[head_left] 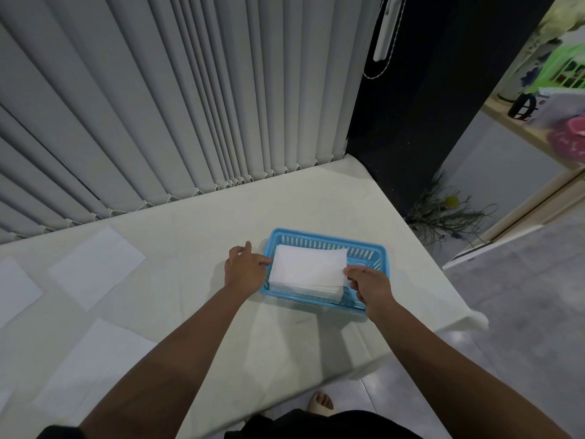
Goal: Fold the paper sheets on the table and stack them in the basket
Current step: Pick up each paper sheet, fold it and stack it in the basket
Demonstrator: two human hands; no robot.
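Observation:
A blue slotted basket [368,248] stands on the white table near its right edge. Inside it lies a stack of folded white paper sheets. The top folded sheet [308,264] is held at both ends: my left hand [245,267] pinches its left edge and my right hand [368,285] pinches its right edge, over the basket. Unfolded white sheets lie flat on the left of the table: one at the back left [96,266], one at the far left edge [15,288], one near the front left [95,365].
Grey vertical blinds [158,106] hang behind the table. The table's right corner [474,321] drops to a grey floor. A dried plant [443,213] lies on the floor by a dark wall. My foot [321,402] shows below the front edge.

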